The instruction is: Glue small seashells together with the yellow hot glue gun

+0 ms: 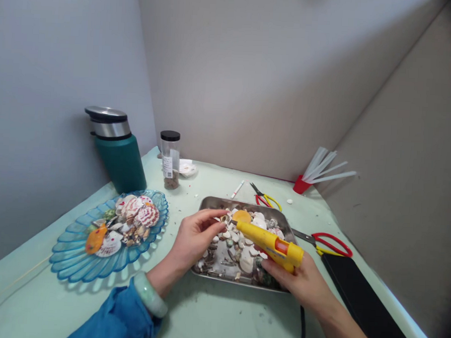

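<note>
My right hand [299, 276] is wrapped round a yellow hot glue gun [265, 240], its nozzle pointing left over a metal tray [238, 281]. At the nozzle tip, my left hand [197, 233] pinches a small shell [225, 219] between thumb and fingers. The nozzle is at or very close to that shell; whether they touch I cannot tell. Beneath both hands the tray holds many loose shells [246, 261] and pebble-like pieces, with a flat orange shell [241, 217] near its far side.
Left stands a blue scalloped plate [70, 244] of shells. Behind are a teal bottle [122, 161] and a clear jar [170, 161]. Scissors [266, 197], a marker [238, 189], more scissors [329, 243], a red cup [301, 185] of glue sticks and a black slab [365, 302] lie beyond and right.
</note>
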The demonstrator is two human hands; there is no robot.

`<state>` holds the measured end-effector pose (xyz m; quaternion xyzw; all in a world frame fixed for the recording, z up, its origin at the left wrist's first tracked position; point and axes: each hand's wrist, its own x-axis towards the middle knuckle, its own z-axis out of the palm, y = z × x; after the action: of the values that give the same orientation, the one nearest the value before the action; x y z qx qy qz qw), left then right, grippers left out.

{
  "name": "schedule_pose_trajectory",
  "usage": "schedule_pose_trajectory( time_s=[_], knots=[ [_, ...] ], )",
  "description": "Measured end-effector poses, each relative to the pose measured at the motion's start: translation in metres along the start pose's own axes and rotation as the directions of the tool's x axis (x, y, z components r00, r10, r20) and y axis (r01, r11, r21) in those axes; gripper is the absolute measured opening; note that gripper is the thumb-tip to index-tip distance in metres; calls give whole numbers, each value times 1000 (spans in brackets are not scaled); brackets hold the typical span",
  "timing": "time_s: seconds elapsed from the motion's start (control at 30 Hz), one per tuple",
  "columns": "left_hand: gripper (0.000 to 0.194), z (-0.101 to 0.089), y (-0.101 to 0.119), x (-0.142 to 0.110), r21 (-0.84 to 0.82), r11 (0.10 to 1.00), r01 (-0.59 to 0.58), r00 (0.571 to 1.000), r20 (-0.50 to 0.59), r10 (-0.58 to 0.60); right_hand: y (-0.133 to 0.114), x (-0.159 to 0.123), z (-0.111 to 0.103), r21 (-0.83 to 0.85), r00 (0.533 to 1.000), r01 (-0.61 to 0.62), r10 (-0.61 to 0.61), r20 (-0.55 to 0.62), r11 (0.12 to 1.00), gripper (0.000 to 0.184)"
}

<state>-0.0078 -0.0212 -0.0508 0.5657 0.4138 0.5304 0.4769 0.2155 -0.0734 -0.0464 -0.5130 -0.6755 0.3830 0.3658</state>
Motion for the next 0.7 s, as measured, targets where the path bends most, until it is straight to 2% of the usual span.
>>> schedule_pose_trajectory(
  time_s=[0.27,0.43,0.7],
  knots=[
    [26,1,0,-1,-6,1000,17,1000,-1,-17,2,0,0,20,1000,15,-15,-11,1000,32],
    [27,1,0,1,-46,998,44,999,-7,-44,2,0,0,49,1000,11,-12,20,999,34],
    [26,0,0,0,-58,997,44,999,-5,-44,1,0,1,42,999,25,-23,-42,999,32]
  ],
)
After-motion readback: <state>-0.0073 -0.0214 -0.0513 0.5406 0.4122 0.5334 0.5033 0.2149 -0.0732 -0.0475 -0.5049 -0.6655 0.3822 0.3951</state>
